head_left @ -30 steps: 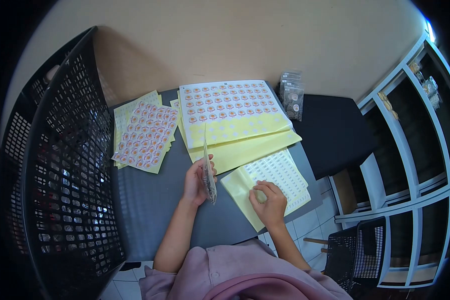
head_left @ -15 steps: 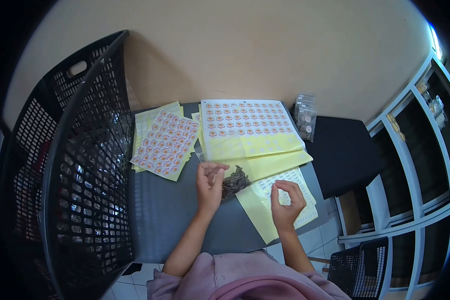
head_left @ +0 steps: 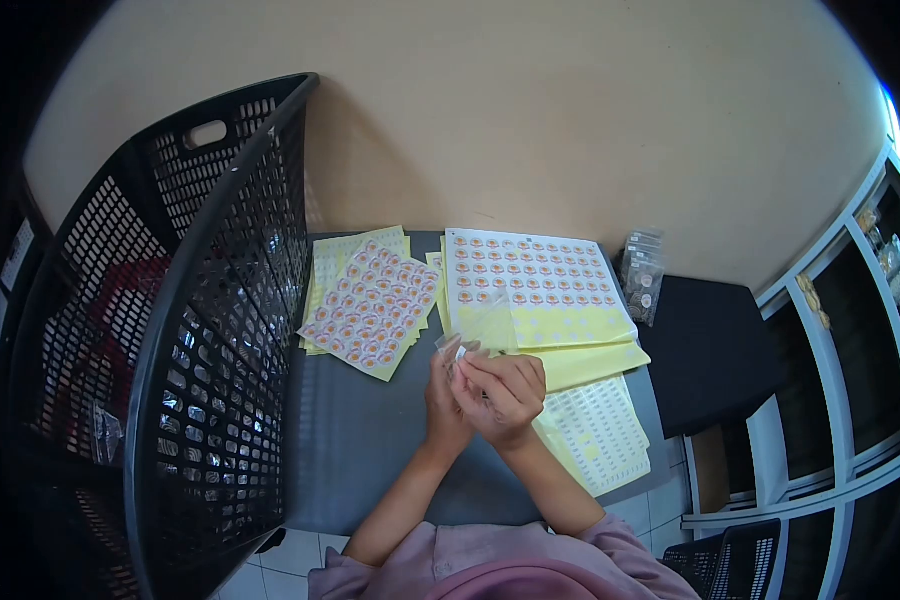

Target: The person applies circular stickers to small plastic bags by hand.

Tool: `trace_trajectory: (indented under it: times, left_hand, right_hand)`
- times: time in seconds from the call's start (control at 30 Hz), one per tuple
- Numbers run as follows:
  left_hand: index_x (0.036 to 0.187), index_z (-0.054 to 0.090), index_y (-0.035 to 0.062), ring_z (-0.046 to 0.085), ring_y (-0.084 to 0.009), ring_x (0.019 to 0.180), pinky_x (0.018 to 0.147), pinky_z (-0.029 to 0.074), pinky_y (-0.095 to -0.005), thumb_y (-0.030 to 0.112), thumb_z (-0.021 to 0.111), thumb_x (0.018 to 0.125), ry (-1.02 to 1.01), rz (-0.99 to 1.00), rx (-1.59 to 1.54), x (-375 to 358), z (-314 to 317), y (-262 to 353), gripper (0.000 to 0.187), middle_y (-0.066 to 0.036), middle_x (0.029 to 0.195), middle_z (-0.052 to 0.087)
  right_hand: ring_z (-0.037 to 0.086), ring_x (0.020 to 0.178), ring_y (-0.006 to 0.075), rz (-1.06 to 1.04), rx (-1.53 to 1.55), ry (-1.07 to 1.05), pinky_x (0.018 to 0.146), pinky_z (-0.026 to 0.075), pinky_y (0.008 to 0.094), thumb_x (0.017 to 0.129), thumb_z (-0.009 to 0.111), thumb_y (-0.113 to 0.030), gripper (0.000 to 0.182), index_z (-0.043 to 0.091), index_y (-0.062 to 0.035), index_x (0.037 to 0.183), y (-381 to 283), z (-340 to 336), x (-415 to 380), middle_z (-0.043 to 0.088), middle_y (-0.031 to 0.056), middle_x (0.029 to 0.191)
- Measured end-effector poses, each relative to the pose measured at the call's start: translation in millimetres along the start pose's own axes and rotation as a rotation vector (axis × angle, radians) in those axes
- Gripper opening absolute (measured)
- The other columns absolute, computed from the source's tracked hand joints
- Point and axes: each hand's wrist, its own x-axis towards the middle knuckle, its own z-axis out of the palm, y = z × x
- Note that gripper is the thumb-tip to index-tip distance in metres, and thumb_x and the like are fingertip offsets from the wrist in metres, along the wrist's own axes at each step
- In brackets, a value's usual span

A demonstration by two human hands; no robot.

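My left hand point(head_left: 444, 412) is closed round a clear plastic bag point(head_left: 490, 322), whose empty upper end sticks out over the sticker sheets. My right hand point(head_left: 508, 396) crosses in front and hides most of the bag's dark contents. Between its pinched fingertips, against the bag, shows a small white sticker point(head_left: 460, 354). A sheet of small labels point(head_left: 607, 435) lies to the right of my hands. Behind them is a large sheet of round orange stickers point(head_left: 530, 268), partly peeled to yellow backing. Another sheet of round stickers point(head_left: 375, 308) lies at the left on more sheets.
A tall black plastic basket point(head_left: 225, 200) stands along the left of the grey table point(head_left: 355, 460), with clear packs inside. Filled bags point(head_left: 643, 285) stand at the back right, beside a black surface point(head_left: 715, 345). White shelving point(head_left: 830, 370) runs along the right.
My right hand has moved left from above the small-label sheet to the bag in my left hand. It now covers the dark contents. The whole view has shifted slightly.
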Motion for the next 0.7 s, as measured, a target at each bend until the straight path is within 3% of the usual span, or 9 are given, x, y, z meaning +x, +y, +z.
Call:
trace_trajectory:
  times: [0.2,0.27,0.7]
  left_hand:
    - [0.119,0.030,-0.0006,0.054,-0.0228,0.097,0.083,0.045,-0.0325,0.012,0.054,0.083,0.015,-0.065,-0.040,0,-3,-2,0.046,-0.016,0.109,0.050]
    - [0.119,0.035,-0.0017,0.055,-0.0224,0.093,0.074,0.046,-0.0303,0.013,0.041,0.090,0.042,0.066,0.120,1,-3,2,0.034,-0.017,0.107,0.051]
    - [0.120,0.034,-0.0022,0.053,-0.0246,0.097,0.077,0.046,-0.0319,0.015,0.042,0.090,0.018,0.053,0.063,1,-5,-4,0.036,-0.018,0.110,0.049]
  right_hand:
    - [0.053,0.061,0.0129,0.016,-0.020,-0.002,0.061,0.038,0.0260,0.056,0.072,-0.006,0.015,0.064,-0.0097,0.069,-2,6,-2,0.062,-0.0024,0.074]
    - [0.053,0.061,0.0133,0.025,-0.025,-0.006,0.062,0.038,0.0261,0.056,0.072,-0.006,0.015,0.064,-0.0098,0.069,-2,8,-2,0.062,-0.0022,0.074]
    - [0.055,0.062,0.0151,0.081,0.027,-0.053,0.063,0.038,0.0269,0.057,0.070,-0.004,0.016,0.064,-0.0088,0.071,-1,10,1,0.063,0.0007,0.075]
